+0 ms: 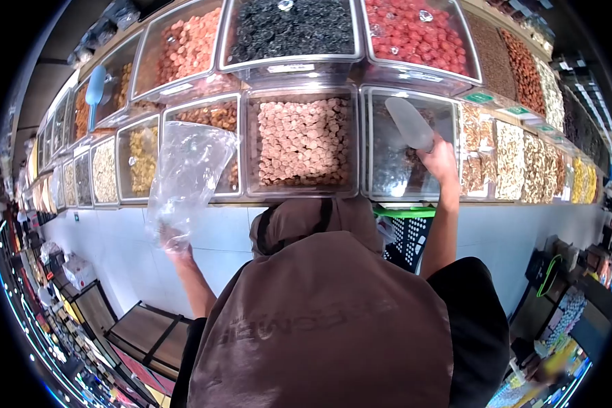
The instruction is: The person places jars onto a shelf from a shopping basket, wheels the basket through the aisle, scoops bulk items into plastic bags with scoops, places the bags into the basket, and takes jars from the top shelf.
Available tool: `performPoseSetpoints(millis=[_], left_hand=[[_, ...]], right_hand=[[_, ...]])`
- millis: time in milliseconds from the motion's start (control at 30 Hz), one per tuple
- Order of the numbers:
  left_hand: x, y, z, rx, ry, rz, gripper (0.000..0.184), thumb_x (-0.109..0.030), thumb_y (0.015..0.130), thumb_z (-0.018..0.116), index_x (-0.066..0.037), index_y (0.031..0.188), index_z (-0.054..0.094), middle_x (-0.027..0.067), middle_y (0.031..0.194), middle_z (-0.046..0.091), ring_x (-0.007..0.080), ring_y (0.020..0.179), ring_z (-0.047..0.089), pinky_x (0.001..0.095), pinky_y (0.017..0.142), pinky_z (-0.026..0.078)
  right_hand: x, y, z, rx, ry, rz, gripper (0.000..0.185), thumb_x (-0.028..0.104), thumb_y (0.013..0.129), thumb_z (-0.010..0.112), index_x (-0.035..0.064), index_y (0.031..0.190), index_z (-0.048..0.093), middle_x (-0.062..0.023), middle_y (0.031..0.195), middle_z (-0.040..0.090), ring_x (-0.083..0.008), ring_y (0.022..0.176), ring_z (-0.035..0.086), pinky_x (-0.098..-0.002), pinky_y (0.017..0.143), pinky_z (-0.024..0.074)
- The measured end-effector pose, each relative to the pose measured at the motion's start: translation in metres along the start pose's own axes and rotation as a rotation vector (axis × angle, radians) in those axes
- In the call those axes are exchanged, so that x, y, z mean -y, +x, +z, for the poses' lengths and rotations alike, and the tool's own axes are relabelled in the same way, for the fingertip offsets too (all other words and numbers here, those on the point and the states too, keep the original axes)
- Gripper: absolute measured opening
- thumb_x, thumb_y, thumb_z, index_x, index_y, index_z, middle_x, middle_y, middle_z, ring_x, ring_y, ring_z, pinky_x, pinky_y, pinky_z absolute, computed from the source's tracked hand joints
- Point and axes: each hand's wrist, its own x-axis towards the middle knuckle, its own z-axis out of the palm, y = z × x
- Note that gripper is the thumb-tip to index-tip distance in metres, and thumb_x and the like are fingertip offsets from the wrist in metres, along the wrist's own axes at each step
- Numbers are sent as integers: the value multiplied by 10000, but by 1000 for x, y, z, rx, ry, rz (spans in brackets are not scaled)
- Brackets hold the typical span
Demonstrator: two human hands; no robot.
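My left hand [173,243] is closed around the gathered lower end of a clear plastic bag [196,153]. The bag stands puffed out in front of a lidded bin of brown pieces [219,112]; the plastic partly covers my fingers. My right hand [439,162] grips a whitish, translucent scoop [408,122] by its handle. Its blade points up and left, over a bin with a clear, shiny lid [387,160] and dark contents. Between my hands is a bin of pale pink round discs [302,139].
Behind stand bins of orange-pink pieces [187,44], dark dried pieces [292,30] and red pieces [415,41]. A blue scoop [95,88] rests at the left. Nuts [534,156] fill bins at the right. Near my body is a dark perforated basket [406,241] with a green rim.
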Motion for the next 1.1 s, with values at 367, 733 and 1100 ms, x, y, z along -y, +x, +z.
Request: performPoseSetpoints(millis=[367,733,1100], left_hand=[[-252,17,232,-500,653,616,420,-175,980,579,-46,1379,556,-58,725,535,38,564,458,198,504,396],[-32,78,345,-217,1265,241,348,-240,897,671,-12,1159,693,175,679,672,220,573,630,388,587,500],[50,51,375,-23,1418,375,300,-174,851,636,24,1072,677,225,1082,655,388,1010,619,445,923,483]], right_hand=[[7,-14,4,-191,-261,63,421,306,837,712,-7,1085,577,-253,1038,680,-440,968,653,-491,861,504],[43,-56,15,27,-5,-54,390,253,877,704,-38,1109,588,-243,935,704,-413,913,679,-470,804,520],[58,-60,34,212,-9,-263,343,254,849,693,-40,990,588,-249,930,623,-462,884,605,-481,792,501]])
